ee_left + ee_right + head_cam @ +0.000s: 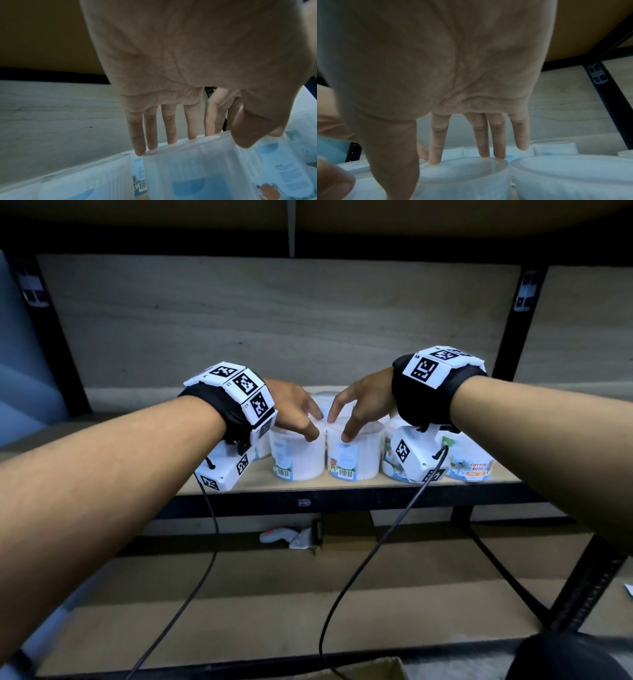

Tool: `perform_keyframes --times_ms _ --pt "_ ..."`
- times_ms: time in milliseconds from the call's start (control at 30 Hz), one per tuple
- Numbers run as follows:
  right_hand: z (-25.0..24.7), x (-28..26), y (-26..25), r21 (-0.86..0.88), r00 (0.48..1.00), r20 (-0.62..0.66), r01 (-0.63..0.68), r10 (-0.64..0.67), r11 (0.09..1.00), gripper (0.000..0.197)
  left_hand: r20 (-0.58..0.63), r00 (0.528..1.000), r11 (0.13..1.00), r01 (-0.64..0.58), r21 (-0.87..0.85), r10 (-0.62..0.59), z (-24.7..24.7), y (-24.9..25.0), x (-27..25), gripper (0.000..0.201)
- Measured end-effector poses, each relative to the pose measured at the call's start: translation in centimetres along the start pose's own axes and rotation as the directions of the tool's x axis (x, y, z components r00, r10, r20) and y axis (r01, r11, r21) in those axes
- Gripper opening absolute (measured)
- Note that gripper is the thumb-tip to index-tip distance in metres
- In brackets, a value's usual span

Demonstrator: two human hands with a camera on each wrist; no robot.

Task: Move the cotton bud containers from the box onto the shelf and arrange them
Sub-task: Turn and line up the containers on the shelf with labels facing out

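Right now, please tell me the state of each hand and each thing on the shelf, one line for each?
Left hand: fingers straight, tips on a lid.
Right hand: fingers straight, tips on a lid.
Left front container: upright on the shelf, lid on, under the left hand.
Middle front container: upright, lid on, under the right hand.
Right container: upright, untouched.

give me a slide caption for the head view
Both hands, left and right, rest fingertips on two clear round cotton bud containers on the wooden shelf.
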State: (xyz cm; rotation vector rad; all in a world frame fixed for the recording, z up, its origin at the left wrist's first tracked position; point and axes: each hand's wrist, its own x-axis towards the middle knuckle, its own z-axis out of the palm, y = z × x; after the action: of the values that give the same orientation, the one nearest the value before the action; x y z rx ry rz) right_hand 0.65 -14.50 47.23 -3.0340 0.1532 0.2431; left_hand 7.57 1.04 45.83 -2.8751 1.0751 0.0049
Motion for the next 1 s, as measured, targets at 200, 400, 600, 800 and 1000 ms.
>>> perform_keyframes --times_ms 200,400,600,800,1000 --pt "-0.1 -0.4 0.5 0.116 1.0 0.006 -0.031 0.031 0.993 0.056 0.049 0.999 0.996 0.0 -0.084 0.005 -0.1 -0.8 -0.6 0.062" --pt "0.1 0.2 0.4 0.055 0.999 -0.03 -0.032 0.033 0.998 0.048 0.128 0.992 0.991 0.012 -0.132 0.005 -0.4 -1.7 -0.5 0.063" --pt "-0.1 0.5 0.6 0.092 1.0 -0.006 -0.002 0.002 0.996 0.041 0.094 0.996 0.976 0.025 -0.216 -0.005 -0.6 -1.8 -0.3 0.048" --pt "-0.3 0.6 1.1 0.115 0.997 0.038 0.058 -0.062 0.992 0.04 0.09 0.994 0.959 0.083 -0.272 -0.06 -0.1 -1.5 0.0 0.066" --pt "-0.3 0.3 2.0 0.148 0.987 0.095 0.113 -0.128 0.982 0.045 0.044 0.987 0.976 0.16 -0.149 -0.155 -0.2 -0.5 0.2 0.069"
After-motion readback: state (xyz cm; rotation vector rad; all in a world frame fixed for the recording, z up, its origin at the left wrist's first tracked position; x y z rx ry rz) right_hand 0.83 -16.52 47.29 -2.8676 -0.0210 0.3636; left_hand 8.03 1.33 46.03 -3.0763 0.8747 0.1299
